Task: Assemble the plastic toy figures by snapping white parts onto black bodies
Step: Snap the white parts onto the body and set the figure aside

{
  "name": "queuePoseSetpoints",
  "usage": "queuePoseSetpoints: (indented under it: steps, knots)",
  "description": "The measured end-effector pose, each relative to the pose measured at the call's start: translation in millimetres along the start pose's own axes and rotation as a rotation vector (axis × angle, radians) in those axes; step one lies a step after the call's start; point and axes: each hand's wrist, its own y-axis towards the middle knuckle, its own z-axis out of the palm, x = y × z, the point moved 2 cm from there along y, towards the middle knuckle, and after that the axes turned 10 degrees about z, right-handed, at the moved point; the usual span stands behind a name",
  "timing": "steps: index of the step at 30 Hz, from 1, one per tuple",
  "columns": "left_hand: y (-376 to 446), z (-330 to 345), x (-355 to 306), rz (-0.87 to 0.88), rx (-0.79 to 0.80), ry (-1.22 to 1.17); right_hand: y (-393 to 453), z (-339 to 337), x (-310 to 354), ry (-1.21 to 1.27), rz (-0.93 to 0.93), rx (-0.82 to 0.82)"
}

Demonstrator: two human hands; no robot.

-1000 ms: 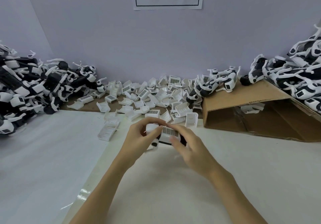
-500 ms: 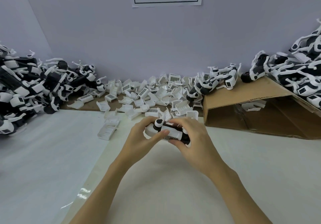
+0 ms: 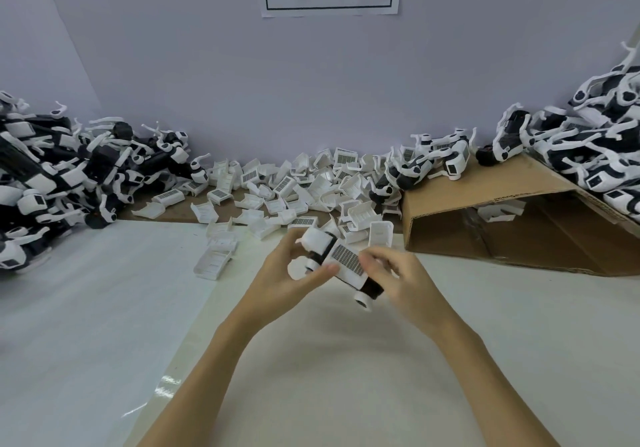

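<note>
Head view: both hands hold one toy figure (image 3: 341,263) above the desk (image 3: 346,377), left grip (image 3: 284,273) pinching its white end, right grip (image 3: 401,280) curled round its black end.

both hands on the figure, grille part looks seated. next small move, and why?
Probably carry the figure to the pile on the cardboard box. The white grille part lies flush along the black body with no gap visible, and both the left hand and right hand grip it above the table. Whether the far side clicked in can't be seen, so one more squeeze first seems prudent.
</note>
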Motion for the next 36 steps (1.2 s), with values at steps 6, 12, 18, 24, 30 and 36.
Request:
queuePoseSetpoints:
  steps: [6, 12, 18, 24, 30, 36]
  knots:
    - [0.8, 2.5, -10.5, 0.024, 0.139, -0.068, 3.7, -14.0, -9.6, 0.238, 0.162, 0.156]
    - [4.0, 8.1, -3.4, -0.171, -0.092, -0.244, -0.3, 0.3, -2.5, -0.176, -0.084, -0.11]
    - [4.4, 11.2, 0.4, -0.277, -0.164, -0.276, 0.4, 35.5, -1.5, -0.585, -0.256, -0.333]
    - [4.8, 8.3, 0.3, -0.277, -0.126, -0.341, 1.2, 30.5, 0.6, -0.653, -0.284, -0.303]
    - [4.7, 12.1, 6.2, -0.249, -0.169, -0.314, -2.6, 35.1, 0.9, -0.573, -0.276, -0.306]
    - [3.8, 7.2, 5.3, -0.211, -0.116, -0.241, -4.7, 26.9, 3.3, -0.563, -0.137, -0.148]
